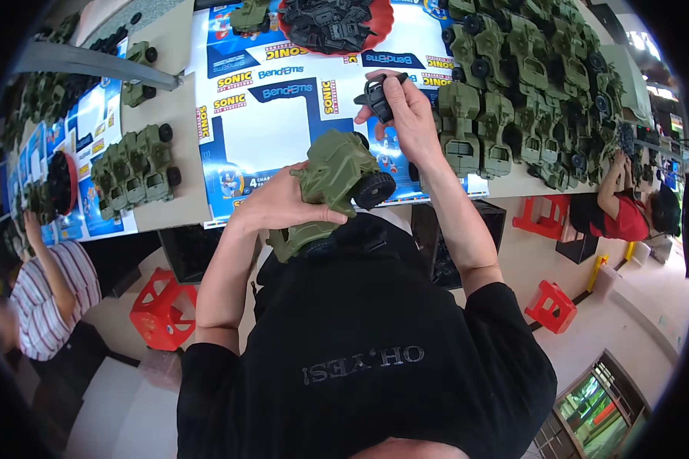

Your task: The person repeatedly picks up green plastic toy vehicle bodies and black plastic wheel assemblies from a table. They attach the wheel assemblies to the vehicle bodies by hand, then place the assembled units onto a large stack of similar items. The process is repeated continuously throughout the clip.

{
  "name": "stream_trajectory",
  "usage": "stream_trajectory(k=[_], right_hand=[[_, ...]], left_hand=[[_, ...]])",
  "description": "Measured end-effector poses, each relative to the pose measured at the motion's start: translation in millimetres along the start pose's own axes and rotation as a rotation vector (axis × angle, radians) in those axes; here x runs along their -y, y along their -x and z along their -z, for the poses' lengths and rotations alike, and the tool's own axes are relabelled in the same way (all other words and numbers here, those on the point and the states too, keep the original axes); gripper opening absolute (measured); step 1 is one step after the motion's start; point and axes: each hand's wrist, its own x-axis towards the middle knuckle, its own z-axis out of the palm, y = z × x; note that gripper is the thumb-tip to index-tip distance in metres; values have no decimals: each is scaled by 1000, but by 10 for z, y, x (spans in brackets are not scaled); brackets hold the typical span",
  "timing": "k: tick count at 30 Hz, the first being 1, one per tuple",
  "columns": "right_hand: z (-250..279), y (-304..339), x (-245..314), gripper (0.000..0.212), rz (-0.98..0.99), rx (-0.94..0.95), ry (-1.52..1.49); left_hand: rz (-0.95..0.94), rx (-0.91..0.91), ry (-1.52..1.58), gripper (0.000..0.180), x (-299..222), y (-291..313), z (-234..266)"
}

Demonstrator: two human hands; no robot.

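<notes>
My left hand [272,200] grips an olive-green toy vehicle [331,170] near the table's front edge. The vehicle is tilted, and a black wheel [375,190] shows on its right side. Farther off and to the right, my right hand [409,115] pinches a small black plastic part [375,99] between thumb and fingers. The part is apart from the vehicle, above the printed sheet [264,141] that covers the table. Beyond both hands stands a red bowl [389,27] heaped with black plastic parts [335,21].
Rows of green toy vehicles [524,107] crowd the table's right side; a smaller group [136,172] sits at the left. A grey metal bar [92,63] crosses the far left. Red stools [163,310] stand below the table. Other people work at both sides, one in a striped shirt [57,294].
</notes>
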Motion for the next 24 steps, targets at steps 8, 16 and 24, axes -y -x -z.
stream_trajectory(k=[8,16,24], right_hand=[[-26,79,192,27,470,243,494],[101,164,197,55,129,481,186],[228,165,238,54,308,521,298]], left_hand=[[92,-51,23,69,-48,-19,-6],[-1,-72,19,76,24,-10,-70],[-34,-65,8,77,-5,-16,2]])
